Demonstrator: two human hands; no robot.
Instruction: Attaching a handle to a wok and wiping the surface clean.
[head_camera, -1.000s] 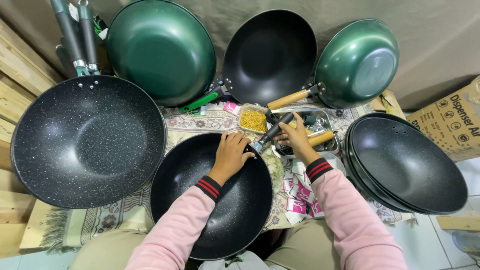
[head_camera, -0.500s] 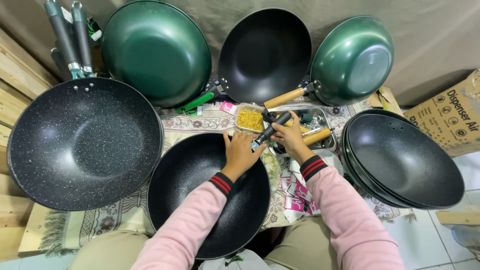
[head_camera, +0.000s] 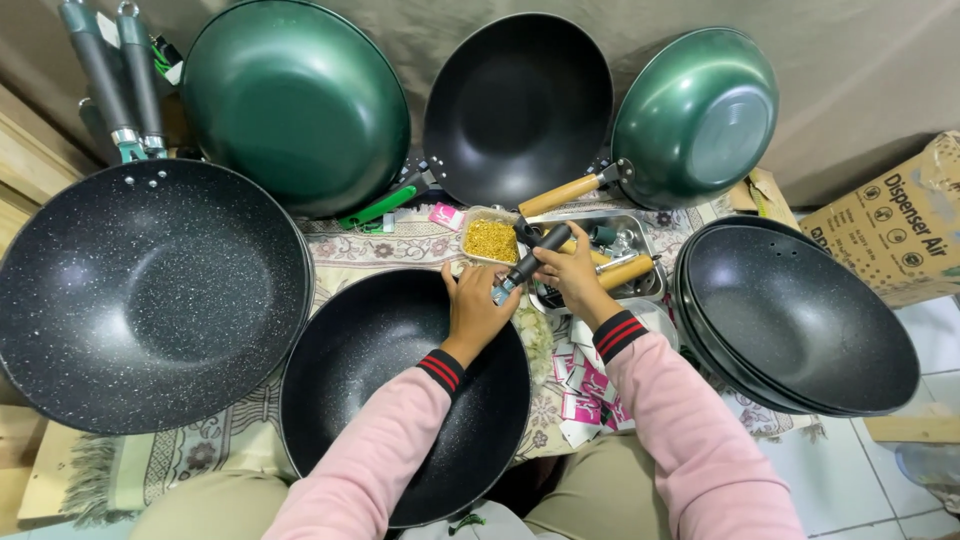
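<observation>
my left hand is pressing the far rim of the heavy, slick speckled black wok while my right hand is gripping its stiff dark handle.

Worn on the head, looking almost straight down at the lap and the patterned mat. Close enough for both pink sleeves to enter from 6 o'clock. Hands just above centre; black wok just below centre; speckled wok at 9 o'clock; stacked woks at 3 o'clock. Single view only, nothing shared.
</observation>
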